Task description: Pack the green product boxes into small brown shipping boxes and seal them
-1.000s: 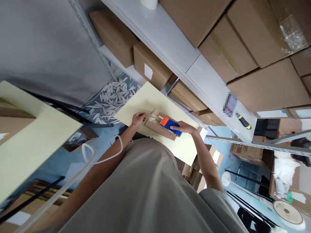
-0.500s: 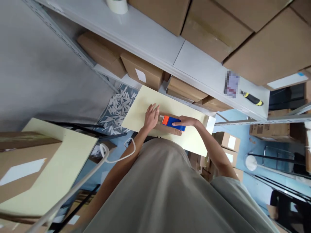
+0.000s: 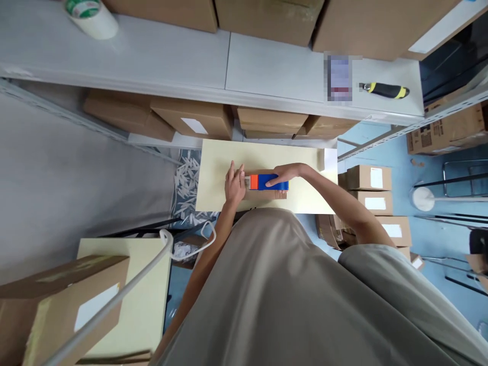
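Note:
A small brown cardboard box [image 3: 280, 193] lies on a pale yellow table [image 3: 217, 168] below me. My left hand [image 3: 234, 184] rests flat on the box's left end with its fingers stretched out. My right hand [image 3: 286, 174] grips a blue and orange tape dispenser [image 3: 263, 181] that lies along the top of the box. The dispenser's orange end points toward my left hand.
A grey shelf [image 3: 190, 56] above the table carries a tape roll [image 3: 91, 14], a yellow-black knife [image 3: 385, 90] and brown boxes. More labelled boxes [image 3: 368, 178] stack on the blue floor at right. A second yellow table with a box [image 3: 72, 305] stands at lower left.
The view has swung round so the shelf now runs level across the top. My left hand has stayed spread on the box's left end. My right hand keeps the dispenser on the box.

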`<control>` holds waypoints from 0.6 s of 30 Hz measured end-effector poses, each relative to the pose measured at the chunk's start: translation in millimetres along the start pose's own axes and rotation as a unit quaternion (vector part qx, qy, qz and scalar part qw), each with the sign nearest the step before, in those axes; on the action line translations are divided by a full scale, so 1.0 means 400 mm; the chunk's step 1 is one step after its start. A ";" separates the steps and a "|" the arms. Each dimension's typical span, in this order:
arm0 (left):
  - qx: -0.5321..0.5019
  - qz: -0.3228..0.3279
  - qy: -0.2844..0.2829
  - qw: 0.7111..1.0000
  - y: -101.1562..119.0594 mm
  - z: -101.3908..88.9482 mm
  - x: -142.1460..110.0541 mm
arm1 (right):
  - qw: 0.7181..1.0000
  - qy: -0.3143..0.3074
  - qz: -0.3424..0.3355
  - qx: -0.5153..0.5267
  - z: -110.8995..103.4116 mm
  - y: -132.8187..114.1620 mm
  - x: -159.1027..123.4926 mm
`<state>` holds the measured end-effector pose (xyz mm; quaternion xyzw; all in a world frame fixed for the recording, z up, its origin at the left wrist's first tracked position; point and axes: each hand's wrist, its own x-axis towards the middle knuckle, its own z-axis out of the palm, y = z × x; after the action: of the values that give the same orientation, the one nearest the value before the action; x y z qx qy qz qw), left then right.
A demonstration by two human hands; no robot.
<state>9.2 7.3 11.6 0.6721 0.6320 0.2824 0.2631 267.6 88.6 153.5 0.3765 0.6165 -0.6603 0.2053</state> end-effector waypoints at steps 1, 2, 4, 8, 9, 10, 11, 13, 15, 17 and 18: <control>0.001 0.000 -0.005 1.000 0.004 0.004 0.000 | 1.000 -0.008 0.008 0.006 0.001 -0.002 -0.012; 0.003 -0.002 -0.009 1.000 0.007 0.007 0.000 | 1.000 -0.014 0.015 0.010 0.000 -0.001 -0.025; 0.007 -0.008 -0.012 1.000 0.011 0.012 0.000 | 0.999 -0.018 0.033 0.013 -0.005 0.016 -0.063; 0.005 -0.015 -0.013 1.000 0.013 0.016 0.002 | 0.994 -0.041 0.103 0.012 -0.035 0.103 -0.191; 0.000 -0.015 -0.014 1.000 0.012 0.017 0.004 | 0.991 -0.039 0.131 0.011 -0.043 0.130 -0.231; -0.004 -0.015 -0.016 1.000 0.012 0.018 0.005 | 0.986 -0.017 0.163 0.004 -0.050 0.156 -0.269; -0.009 -0.016 -0.017 1.000 0.011 0.019 0.007 | 0.978 0.009 0.208 -0.008 -0.055 0.179 -0.304; -0.017 -0.019 -0.019 0.999 0.011 0.023 0.010 | 0.960 0.049 0.276 -0.017 -0.059 0.216 -0.355; -0.023 -0.027 -0.017 0.999 0.010 0.025 0.011 | 0.952 0.057 0.302 -0.005 -0.058 0.238 -0.371; -0.026 -0.035 -0.016 0.999 0.010 0.027 0.012 | 0.953 0.050 0.299 0.011 -0.055 0.250 -0.355; -0.025 -0.038 -0.017 0.999 0.010 0.026 0.011 | 0.953 0.050 0.298 0.012 -0.053 0.253 -0.339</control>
<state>19.8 11.6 7.3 0.6457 0.6451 0.2766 0.3009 432.9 67.3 189.3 0.5779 0.4781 -0.5566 0.3574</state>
